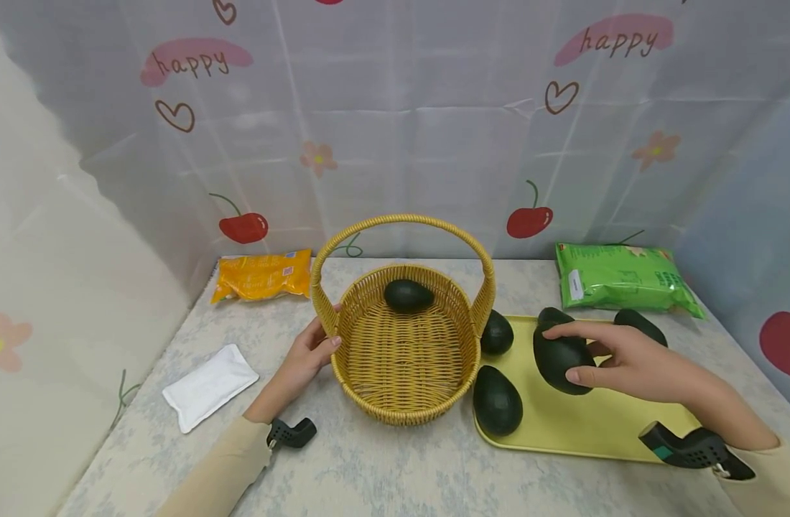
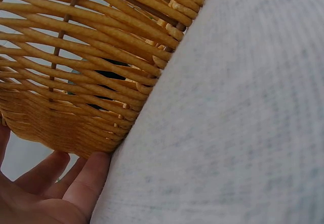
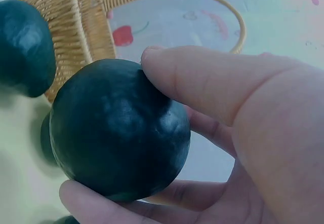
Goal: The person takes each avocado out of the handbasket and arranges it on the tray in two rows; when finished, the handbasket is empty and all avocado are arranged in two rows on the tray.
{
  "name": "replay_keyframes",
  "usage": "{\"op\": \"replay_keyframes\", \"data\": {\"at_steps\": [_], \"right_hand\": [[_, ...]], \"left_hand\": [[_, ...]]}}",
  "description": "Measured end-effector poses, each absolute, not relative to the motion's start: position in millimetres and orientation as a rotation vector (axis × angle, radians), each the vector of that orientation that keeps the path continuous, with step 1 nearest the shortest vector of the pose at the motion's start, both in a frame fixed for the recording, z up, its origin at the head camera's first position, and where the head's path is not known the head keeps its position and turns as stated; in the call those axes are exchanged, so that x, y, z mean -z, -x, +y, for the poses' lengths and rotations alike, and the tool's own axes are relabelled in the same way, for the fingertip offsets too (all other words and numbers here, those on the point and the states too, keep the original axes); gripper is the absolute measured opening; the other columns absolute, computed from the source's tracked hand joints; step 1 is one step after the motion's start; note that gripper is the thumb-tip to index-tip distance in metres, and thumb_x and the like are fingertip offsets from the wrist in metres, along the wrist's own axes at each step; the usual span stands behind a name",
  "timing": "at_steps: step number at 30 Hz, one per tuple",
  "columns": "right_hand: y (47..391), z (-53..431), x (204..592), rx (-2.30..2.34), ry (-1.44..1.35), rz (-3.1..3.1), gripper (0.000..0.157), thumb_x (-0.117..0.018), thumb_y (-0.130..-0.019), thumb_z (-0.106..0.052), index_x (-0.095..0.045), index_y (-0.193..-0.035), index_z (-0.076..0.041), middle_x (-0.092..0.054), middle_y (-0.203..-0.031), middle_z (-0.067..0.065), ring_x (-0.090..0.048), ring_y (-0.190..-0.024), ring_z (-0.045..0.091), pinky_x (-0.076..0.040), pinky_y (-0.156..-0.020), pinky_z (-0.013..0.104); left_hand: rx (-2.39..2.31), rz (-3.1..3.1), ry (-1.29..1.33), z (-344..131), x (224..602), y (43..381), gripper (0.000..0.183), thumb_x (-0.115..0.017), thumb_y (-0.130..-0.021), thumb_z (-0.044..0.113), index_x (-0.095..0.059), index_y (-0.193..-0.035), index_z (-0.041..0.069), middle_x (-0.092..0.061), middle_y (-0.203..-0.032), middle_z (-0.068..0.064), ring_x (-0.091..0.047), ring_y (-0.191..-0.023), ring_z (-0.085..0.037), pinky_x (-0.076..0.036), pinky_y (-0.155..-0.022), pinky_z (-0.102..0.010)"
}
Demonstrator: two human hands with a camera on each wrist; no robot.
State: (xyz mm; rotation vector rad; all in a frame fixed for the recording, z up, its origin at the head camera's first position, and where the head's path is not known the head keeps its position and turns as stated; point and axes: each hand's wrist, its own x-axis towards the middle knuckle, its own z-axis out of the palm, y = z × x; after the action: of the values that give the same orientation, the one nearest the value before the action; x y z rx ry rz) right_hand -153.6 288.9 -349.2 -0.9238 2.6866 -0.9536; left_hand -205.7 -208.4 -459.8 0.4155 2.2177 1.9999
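In the head view my right hand (image 1: 628,359) grips a dark green avocado (image 1: 559,366) over the yellow tray (image 1: 582,431), thumb on the near side and fingers on the far side. My left hand (image 1: 307,359) holds the left side of the yellow wicker basket (image 1: 401,416) beside the handle base. Its fingertips meet the woven wall (image 2: 76,117) in the left wrist view. One avocado (image 1: 408,296) lies at the back inside the basket. Others are on the tray: two at its left end (image 1: 497,402), one partly behind the held avocado, and one avocado (image 1: 640,325) behind my right hand.
An orange packet (image 1: 263,276) lies at the back left and a green packet (image 1: 628,280) at the back right. Left of my left forearm is a white pouch (image 1: 210,388). The basket's tall handle (image 1: 404,218) arches above it. A printed curtain (image 1: 395,143) hangs behind the table.
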Motion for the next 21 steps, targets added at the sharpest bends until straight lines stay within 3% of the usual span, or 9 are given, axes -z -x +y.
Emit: {"op": "replay_keyframes", "data": {"at_steps": [4, 6, 12, 21], "right_hand": [[151, 300, 358, 0.961, 0.931, 2.727, 0.051, -0.075, -0.092, -0.014, -0.058, -0.140, -0.018, -0.054, -0.134, -0.028, -0.068, -0.094, -0.003, -0.055, -0.067, 0.025], [151, 304, 361, 0.966, 0.927, 2.725, 0.051, -0.075, -0.092, -0.013, -0.058, -0.140, -0.017, -0.048, -0.131, -0.037, -0.068, -0.093, -0.003, -0.054, -0.067, 0.024], [148, 312, 371, 0.974, 0.885, 2.723, 0.050, -0.074, -0.092, -0.012, -0.058, -0.140, -0.015, -0.045, -0.131, -0.041, -0.066, -0.093, -0.005, -0.053, -0.067, 0.024], [144, 319, 388, 1.013, 0.878, 2.718, 0.047, -0.074, -0.092, -0.010, -0.060, -0.137, -0.012, -0.046, -0.132, -0.040, -0.061, -0.102, -0.009, -0.055, -0.073, 0.021]], "left_hand": [[-1.998, 2.218, -0.404, -208, 459, 206, 0.064, -0.054, -0.104, 0.014, -0.029, -0.162, 0.017, -0.038, -0.160, -0.025, -0.050, -0.133, -0.033, -0.058, -0.089, -0.027], [-1.998, 2.222, -0.395, -208, 459, 206, 0.064, -0.054, -0.104, 0.015, -0.029, -0.162, 0.017, -0.038, -0.160, -0.025, -0.049, -0.133, -0.034, -0.058, -0.089, -0.027], [-1.991, 2.231, -0.392, -208, 458, 205, 0.064, -0.054, -0.104, 0.014, -0.029, -0.162, 0.017, -0.038, -0.159, -0.025, -0.050, -0.133, -0.033, -0.057, -0.089, -0.026], [-2.000, 2.213, -0.418, -209, 460, 206, 0.065, -0.054, -0.104, 0.014, -0.027, -0.163, 0.016, -0.038, -0.159, -0.027, -0.056, -0.123, -0.014, -0.057, -0.089, -0.025]]}}
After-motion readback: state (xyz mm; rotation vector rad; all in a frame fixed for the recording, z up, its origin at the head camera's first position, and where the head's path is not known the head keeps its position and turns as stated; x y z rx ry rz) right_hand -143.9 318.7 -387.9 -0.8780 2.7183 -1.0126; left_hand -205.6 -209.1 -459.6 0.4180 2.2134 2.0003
